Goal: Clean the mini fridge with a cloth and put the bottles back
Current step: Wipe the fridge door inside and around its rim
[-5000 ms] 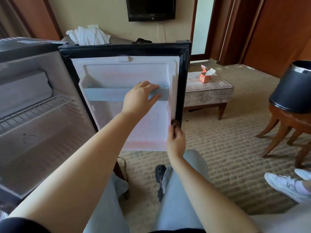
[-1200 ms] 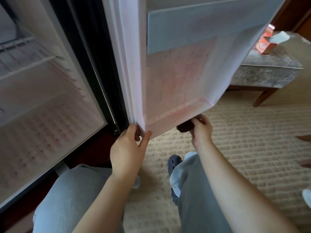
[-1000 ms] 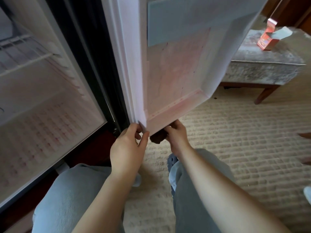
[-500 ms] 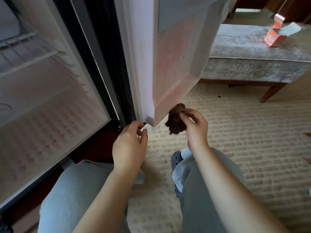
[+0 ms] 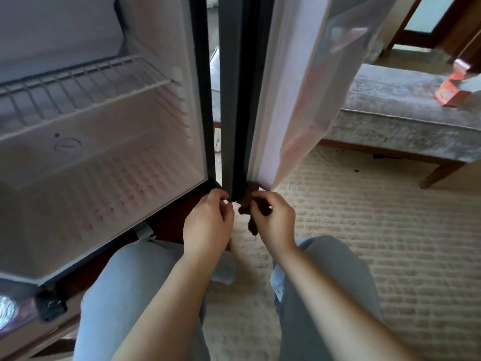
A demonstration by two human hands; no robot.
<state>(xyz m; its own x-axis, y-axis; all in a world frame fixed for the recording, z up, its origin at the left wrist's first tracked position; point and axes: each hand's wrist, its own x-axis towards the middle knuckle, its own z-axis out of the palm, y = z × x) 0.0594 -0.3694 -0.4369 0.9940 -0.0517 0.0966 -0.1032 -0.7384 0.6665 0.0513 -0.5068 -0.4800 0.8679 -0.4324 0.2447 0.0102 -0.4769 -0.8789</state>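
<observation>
The mini fridge [image 5: 104, 157] stands open on the left, its white interior bare apart from a wire shelf [image 5: 78, 84]. Its door [image 5: 273, 100] hangs edge-on in the middle, with the dark gasket side facing me. My right hand [image 5: 273, 217] pinches a small dark brown cloth [image 5: 251, 212] against the bottom corner of the door. My left hand [image 5: 208, 220] is just to the left, its curled fingertips touching the door's lower edge. No bottles are in view.
A grey upholstered bench [image 5: 403, 115] with wooden legs stands to the right, and an orange box [image 5: 453, 92] lies on it. Beige carpet [image 5: 377, 230] covers the floor. My knees in grey trousers [image 5: 135, 295] are below the hands.
The door has swung further toward the fridge and now shows its edge. My right hand with the cloth has moved left to the bottom hinge-side corner, close to my left hand.
</observation>
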